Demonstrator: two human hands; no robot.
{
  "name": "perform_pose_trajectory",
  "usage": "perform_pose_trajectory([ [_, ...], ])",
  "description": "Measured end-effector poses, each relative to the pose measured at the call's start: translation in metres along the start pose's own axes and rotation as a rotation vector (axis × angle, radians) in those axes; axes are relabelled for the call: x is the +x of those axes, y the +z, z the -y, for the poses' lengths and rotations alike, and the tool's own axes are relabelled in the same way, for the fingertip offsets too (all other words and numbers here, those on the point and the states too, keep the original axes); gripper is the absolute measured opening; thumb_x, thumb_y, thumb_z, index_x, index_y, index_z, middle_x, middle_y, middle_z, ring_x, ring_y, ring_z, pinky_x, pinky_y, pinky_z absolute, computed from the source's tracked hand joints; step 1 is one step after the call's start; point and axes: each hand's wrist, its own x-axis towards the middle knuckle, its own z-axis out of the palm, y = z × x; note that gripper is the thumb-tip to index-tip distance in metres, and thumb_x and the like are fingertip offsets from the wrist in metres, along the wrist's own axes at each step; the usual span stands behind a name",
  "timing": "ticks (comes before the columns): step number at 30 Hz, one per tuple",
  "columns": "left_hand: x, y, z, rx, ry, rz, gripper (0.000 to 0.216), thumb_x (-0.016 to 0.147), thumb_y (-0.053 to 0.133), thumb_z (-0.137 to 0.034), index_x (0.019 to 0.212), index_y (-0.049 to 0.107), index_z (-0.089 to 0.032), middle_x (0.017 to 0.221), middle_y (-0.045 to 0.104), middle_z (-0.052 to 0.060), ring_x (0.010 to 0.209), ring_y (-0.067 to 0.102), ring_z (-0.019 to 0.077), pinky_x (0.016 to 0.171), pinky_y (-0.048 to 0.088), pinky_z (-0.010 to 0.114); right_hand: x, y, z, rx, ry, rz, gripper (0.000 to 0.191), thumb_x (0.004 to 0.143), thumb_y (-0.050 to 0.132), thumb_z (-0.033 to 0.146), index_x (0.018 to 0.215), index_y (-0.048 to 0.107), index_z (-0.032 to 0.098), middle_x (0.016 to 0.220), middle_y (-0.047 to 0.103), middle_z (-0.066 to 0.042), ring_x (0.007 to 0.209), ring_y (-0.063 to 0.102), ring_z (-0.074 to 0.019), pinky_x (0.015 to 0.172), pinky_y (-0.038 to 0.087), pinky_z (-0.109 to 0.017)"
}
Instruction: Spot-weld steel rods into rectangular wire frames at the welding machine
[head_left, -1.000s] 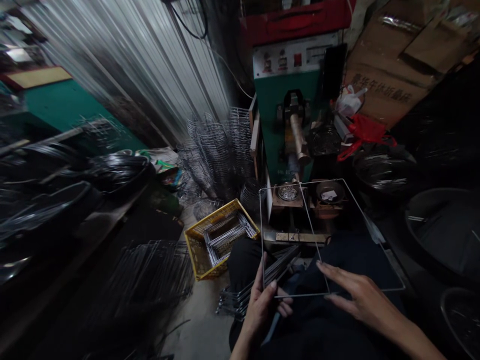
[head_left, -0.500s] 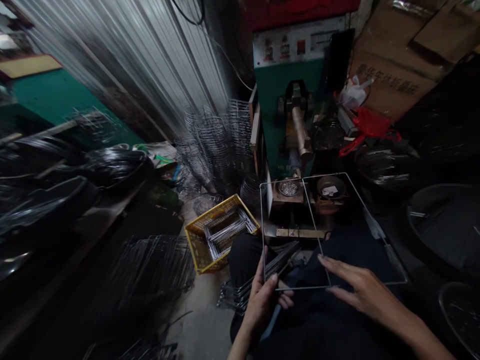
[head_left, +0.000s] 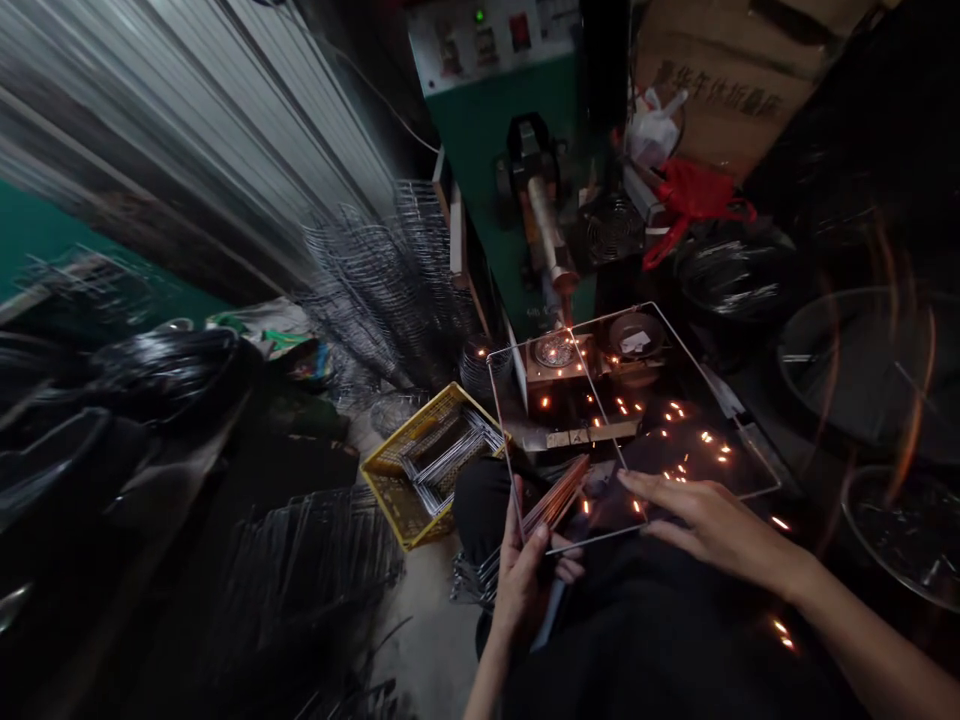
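I hold a rectangular wire frame with a wire cross-bar over my lap. Its far edge sits under the brass electrode of the green welding machine. Orange sparks scatter from that spot across the frame. My left hand pinches the frame's near-left corner, fingers closed on the wire. My right hand rests on the near edge, fingers stretched out and pressing the wire. A bundle of straight wire rods lies on my knee by the left hand.
A yellow crate with bent wire pieces stands on the floor at left. Stacks of wire baskets lean on the corrugated wall. Flat wire grids pile at lower left. Dark round tubs sit at right, cardboard boxes behind.
Sparks have burst out at the electrode and now fly over the frame. The view has tilted and swung; both hands keep their hold on the frame.
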Motion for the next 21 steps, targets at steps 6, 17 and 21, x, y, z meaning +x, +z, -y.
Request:
perform_pose_trajectory([
  [6,0.02,-0.004,0.005,-0.036,0.031,0.038,0.085,0.091,0.057,-0.031,0.153,-0.002,-0.031,0.066,0.073,0.005,0.051,0.068,0.0168,0.045,0.048,0.02,0.007,0.006,-0.015,-0.062,-0.003,-0.042,0.059,0.09,0.058,0.031,0.145,0.038,0.04,0.14,0.052,0.005,0.123,0.055,-0.0234,0.1,0.049,-0.038],
  [17,0.201,0.011,-0.085,-0.048,0.21,0.167,0.097,0.084,0.062,-0.02,0.152,-0.007,-0.025,0.067,0.073,0.005,0.057,0.071,0.0191,0.048,0.05,0.021,0.185,-0.07,-0.088,-0.451,-0.034,-0.305,0.056,0.083,0.063,0.053,0.132,0.056,0.027,0.116,0.07,-0.006,0.102,0.067,-0.0272,0.082,0.055,-0.037],
  [21,0.234,0.015,-0.107,-0.038,0.222,0.162,0.094,0.085,0.061,-0.019,0.153,-0.004,-0.024,0.067,0.074,0.004,0.058,0.071,0.0187,0.049,0.051,0.021,0.219,-0.09,-0.103,-0.424,-0.105,-0.301,0.051,0.087,0.06,0.047,0.13,0.058,0.02,0.115,0.07,-0.009,0.101,0.067,-0.0259,0.086,0.053,-0.036],
])
